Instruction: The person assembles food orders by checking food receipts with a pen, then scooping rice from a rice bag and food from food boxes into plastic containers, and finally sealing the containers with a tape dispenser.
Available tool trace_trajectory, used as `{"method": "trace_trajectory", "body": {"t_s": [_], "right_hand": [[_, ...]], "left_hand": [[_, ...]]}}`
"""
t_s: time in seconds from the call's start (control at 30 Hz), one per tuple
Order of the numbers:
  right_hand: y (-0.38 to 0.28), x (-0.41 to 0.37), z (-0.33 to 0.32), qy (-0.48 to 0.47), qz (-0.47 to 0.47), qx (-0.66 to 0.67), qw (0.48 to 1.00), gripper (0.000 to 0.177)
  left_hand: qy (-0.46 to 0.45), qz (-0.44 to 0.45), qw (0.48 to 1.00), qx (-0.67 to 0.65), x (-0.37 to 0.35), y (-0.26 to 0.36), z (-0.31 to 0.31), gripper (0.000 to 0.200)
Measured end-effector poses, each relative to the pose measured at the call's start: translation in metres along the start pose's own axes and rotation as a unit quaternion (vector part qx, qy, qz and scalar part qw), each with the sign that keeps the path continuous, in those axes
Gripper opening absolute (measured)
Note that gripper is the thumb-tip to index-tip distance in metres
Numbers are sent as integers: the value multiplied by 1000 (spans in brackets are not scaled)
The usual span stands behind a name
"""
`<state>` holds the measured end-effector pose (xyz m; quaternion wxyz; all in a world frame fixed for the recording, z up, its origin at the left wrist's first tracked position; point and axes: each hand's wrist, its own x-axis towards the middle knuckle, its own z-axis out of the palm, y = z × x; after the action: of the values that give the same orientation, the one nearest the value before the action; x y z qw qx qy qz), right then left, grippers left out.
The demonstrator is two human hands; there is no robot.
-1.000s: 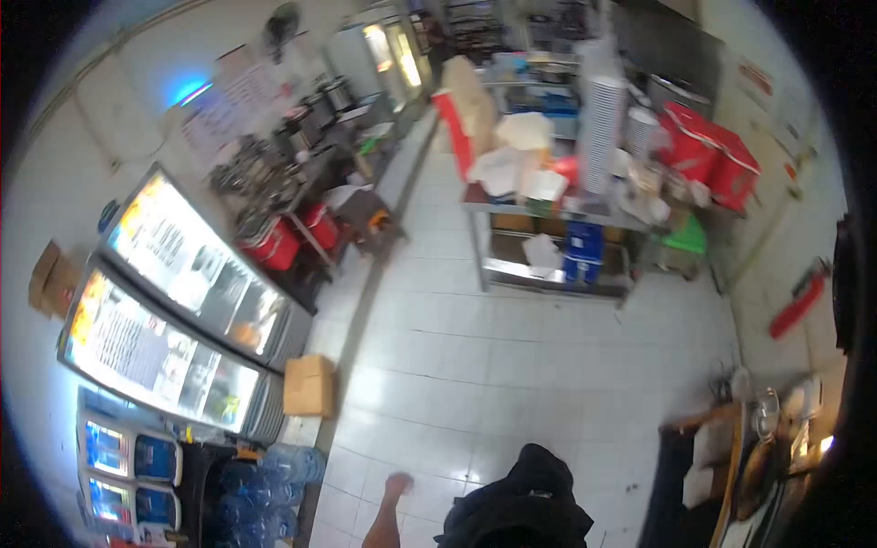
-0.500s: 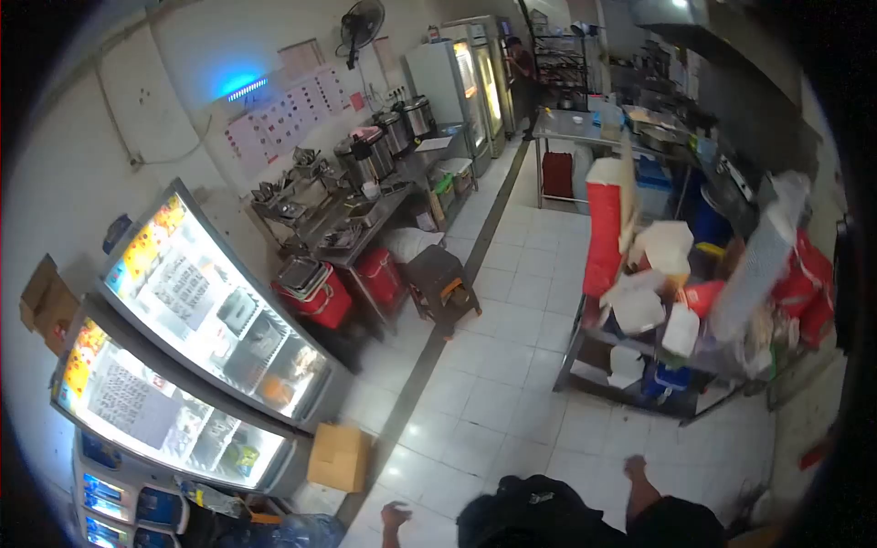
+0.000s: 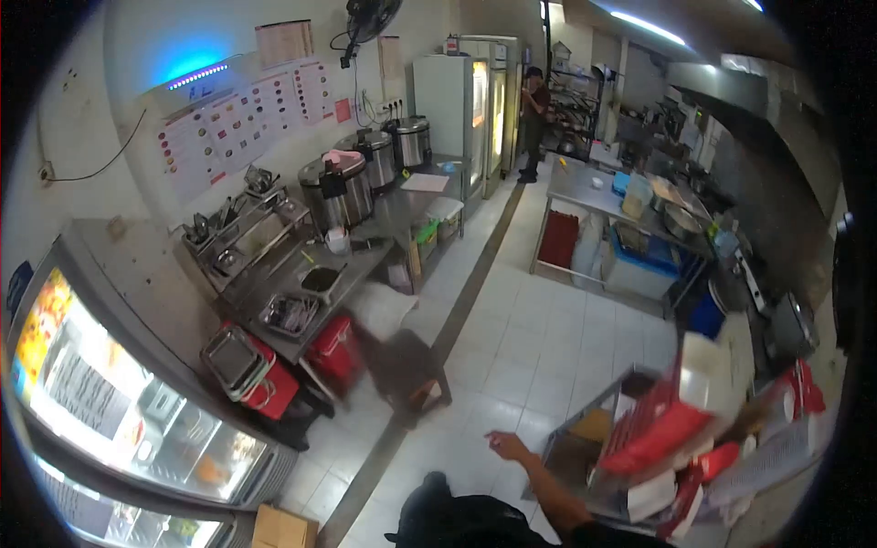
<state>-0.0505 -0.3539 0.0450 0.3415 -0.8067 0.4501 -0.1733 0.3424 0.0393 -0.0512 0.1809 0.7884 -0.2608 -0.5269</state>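
Note:
My right hand (image 3: 508, 446) reaches out from the lower right on a bare forearm, over the white tiled floor. Its fingers look loosely stretched with nothing between them. Just right of it is a low metal shelf unit (image 3: 574, 445), nearest to that hand but apart from it. Red and white paper packaging (image 3: 653, 427), slightly blurred, is piled on that unit. My left hand is out of the frame. Dark clothing (image 3: 466, 522) fills the bottom centre.
A dark stool (image 3: 402, 370) stands beside a steel counter (image 3: 370, 265) with large cookers (image 3: 336, 192). Lit display fridges (image 3: 137, 402) and a cardboard box (image 3: 285, 528) line the left. Another person (image 3: 533, 123) stands by the far fridges. A steel table (image 3: 580, 187) stands right of the aisle.
The view has moved forward and tilted up, so the stool and counter look nearer. My left hand has left the frame. My right hand now reaches farther forward, near the shelf unit.

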Motion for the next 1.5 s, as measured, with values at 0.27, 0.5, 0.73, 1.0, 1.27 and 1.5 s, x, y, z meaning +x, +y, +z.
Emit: {"method": "trace_trajectory", "body": {"t_s": [0.27,0.5,0.73,1.0,1.27,1.5], "right_hand": [[202,-69,69,176,428,268,845,48],[217,10,-32,1,640,179,747,34],[452,362,-208,26,427,-6,904,24],[505,933,-519,201,285,178,920,28],[489,1305,-605,149,122,9,981,24],[504,1586,-643,8,61,-148,987,52]], "left_hand": [[265,467,759,368,459,471,-176,41],[282,376,866,172,581,827,-171,24],[27,176,982,69,673,895,-35,27],[22,307,938,158,838,1219,34,23],[142,443,868,176,1060,1595,41,46],[208,398,850,276,1162,1734,63,85]]}}
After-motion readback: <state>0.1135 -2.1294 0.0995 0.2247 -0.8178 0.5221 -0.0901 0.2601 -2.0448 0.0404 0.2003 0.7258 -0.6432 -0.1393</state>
